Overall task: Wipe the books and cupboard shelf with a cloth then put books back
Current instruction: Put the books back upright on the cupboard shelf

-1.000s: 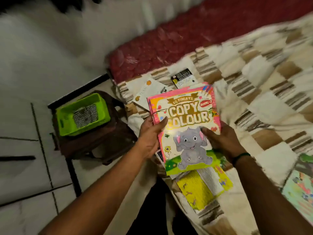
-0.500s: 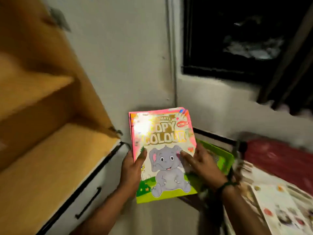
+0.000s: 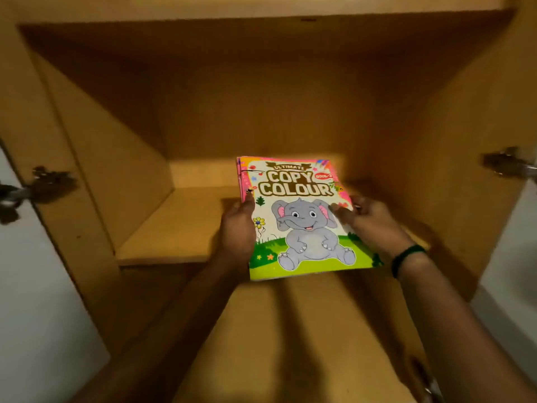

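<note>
A thin stack of glossy colouring books point(image 3: 302, 216), its top cover pink and green with a grey elephant, is held between both hands, long axis running straight ahead into the cupboard. The left hand point(image 3: 236, 228) grips its left edge, thumb on the cover. The right hand point(image 3: 372, 225) pinches the right edge. The light wooden cupboard shelf point(image 3: 180, 225) lies just below and ahead of the hands, and both arms reach forward about equally.

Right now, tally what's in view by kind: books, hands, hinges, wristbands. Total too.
Books: 1 cover showing, the Copy Colour book; more edges beneath it, number unclear
Hands: 2, left hand and right hand, both gripping the book
Hinges: 2, left hinge, right hinge
Wristbands: 1, green wristband
Total: 6
</note>
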Tool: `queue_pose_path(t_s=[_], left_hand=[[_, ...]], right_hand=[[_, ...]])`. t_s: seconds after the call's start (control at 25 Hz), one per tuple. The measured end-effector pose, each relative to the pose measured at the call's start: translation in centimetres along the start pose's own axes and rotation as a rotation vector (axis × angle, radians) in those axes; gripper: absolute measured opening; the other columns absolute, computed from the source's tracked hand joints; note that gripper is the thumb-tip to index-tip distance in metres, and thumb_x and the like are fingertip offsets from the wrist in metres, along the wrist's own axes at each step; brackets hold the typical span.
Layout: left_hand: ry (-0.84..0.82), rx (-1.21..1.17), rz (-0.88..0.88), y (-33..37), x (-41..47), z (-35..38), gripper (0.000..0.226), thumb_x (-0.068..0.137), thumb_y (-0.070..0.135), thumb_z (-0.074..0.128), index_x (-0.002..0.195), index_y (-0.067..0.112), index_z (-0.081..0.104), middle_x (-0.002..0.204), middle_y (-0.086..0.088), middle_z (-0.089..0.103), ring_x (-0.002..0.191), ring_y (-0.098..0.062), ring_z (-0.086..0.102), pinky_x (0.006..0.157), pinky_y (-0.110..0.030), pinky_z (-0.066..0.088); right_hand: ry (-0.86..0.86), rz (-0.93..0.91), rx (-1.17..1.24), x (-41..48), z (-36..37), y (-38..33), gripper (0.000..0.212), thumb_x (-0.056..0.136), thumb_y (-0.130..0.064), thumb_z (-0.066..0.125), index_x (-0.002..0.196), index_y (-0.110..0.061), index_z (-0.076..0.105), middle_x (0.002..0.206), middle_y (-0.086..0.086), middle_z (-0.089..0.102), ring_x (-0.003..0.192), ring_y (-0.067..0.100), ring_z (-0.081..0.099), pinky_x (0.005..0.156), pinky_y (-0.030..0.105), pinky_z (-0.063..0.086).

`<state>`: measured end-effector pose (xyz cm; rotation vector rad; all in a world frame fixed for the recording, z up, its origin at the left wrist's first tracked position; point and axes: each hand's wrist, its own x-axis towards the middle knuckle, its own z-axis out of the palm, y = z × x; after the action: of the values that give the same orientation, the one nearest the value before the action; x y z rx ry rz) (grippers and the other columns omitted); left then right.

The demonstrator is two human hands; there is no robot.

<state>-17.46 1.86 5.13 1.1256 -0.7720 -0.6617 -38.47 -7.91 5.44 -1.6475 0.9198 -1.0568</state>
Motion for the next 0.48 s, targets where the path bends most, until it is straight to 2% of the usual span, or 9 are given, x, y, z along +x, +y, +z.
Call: queue_pose_path(t_s=[0.04, 0.12, 0.16, 0.24, 0.28, 0.36, 0.4, 0.48], left_hand=[[0.091, -0.024, 0.028, 0.2, 1.8, -0.8, 0.02, 0.107, 0.023, 0.046, 0.103, 0.011, 0.061, 0.073, 0.003, 0.073, 0.053, -0.006, 0.068, 0.046, -0.016, 0.049], [0.296, 0.003, 0.158, -0.4, 5.7, -2.7, 0.021, 0.108, 0.027, 0.046, 0.112, 0.012, 0.059, 0.087, 0.0, 0.075, 0.067, -0.012, 0.073, 0.059, -0.024, 0.054], [0.38, 0.066, 0.225, -0.7, 7.2, -3.6, 0.024, 0.108, 0.031, 0.044, 0.119, 0.014, 0.058, 0.095, 0.001, 0.075, 0.077, -0.013, 0.074, 0.066, -0.028, 0.057], [0.512, 0.249, 0.355, -1.0, 10.0, -5.2, 0.032, 0.108, 0.037, 0.04, 0.131, 0.017, 0.05, 0.1, 0.005, 0.073, 0.085, -0.011, 0.073, 0.069, -0.028, 0.058], [0.565, 0.356, 0.396, -1.2, 11.6, -5.9, 0.032, 0.108, 0.037, 0.038, 0.133, 0.017, 0.046, 0.096, 0.005, 0.072, 0.08, -0.011, 0.072, 0.063, -0.027, 0.058], [0.628, 0.487, 0.422, -1.6, 14.4, -7.1, 0.029, 0.108, 0.038, 0.034, 0.129, 0.02, 0.042, 0.088, 0.001, 0.071, 0.065, -0.015, 0.07, 0.052, -0.034, 0.059], [0.658, 0.508, 0.416, -1.7, 16.0, -7.7, 0.028, 0.108, 0.041, 0.033, 0.128, 0.022, 0.041, 0.087, 0.0, 0.071, 0.061, -0.016, 0.069, 0.051, -0.039, 0.06], [0.71, 0.505, 0.385, -1.8, 19.5, -9.5, 0.029, 0.107, 0.045, 0.031, 0.127, 0.027, 0.039, 0.088, 0.001, 0.072, 0.065, -0.017, 0.071, 0.056, -0.043, 0.062]], right_hand=[[-0.057, -0.032, -0.051, 2.9, 1.8, 0.0, 0.025, 0.092, -0.032, 0.071, 0.111, -0.016, 0.067, 0.098, 0.001, 0.078, 0.082, 0.023, 0.075, 0.078, 0.046, 0.061], [-0.186, -0.128, -0.225, 8.3, 5.9, 0.2, 0.035, 0.088, -0.044, 0.071, 0.111, -0.019, 0.061, 0.11, 0.004, 0.074, 0.093, 0.024, 0.072, 0.078, 0.037, 0.058], [-0.241, -0.193, -0.41, 10.5, 8.1, 0.5, 0.047, 0.084, -0.055, 0.069, 0.116, -0.022, 0.056, 0.123, 0.008, 0.067, 0.107, 0.027, 0.066, 0.086, 0.038, 0.053], [-0.336, -0.306, -0.732, 13.8, 13.1, 1.2, 0.082, 0.078, -0.07, 0.063, 0.144, -0.029, 0.035, 0.154, 0.01, 0.034, 0.14, 0.034, 0.036, 0.109, 0.048, 0.035], [-0.406, -0.355, -0.752, 14.5, 15.9, 1.2, 0.095, 0.078, -0.068, 0.064, 0.153, -0.03, 0.02, 0.16, 0.007, 0.02, 0.147, 0.036, 0.022, 0.116, 0.052, 0.027], [-0.608, -0.457, -0.574, 15.6, 21.3, 1.5, 0.1, 0.08, -0.051, 0.071, 0.157, -0.03, 0.011, 0.161, 0.005, 0.022, 0.148, 0.036, 0.023, 0.117, 0.054, 0.031], [-0.694, -0.473, -0.495, 16.2, 24.0, 1.9, 0.102, 0.08, -0.041, 0.074, 0.158, -0.029, 0.009, 0.161, 0.005, 0.024, 0.149, 0.035, 0.022, 0.117, 0.053, 0.033], [-0.733, -0.463, -0.463, 17.9, 28.8, 2.6, 0.108, 0.085, -0.034, 0.073, 0.159, -0.025, -0.004, 0.167, 0.004, 0.008, 0.154, 0.032, 0.001, 0.122, 0.053, 0.023]])
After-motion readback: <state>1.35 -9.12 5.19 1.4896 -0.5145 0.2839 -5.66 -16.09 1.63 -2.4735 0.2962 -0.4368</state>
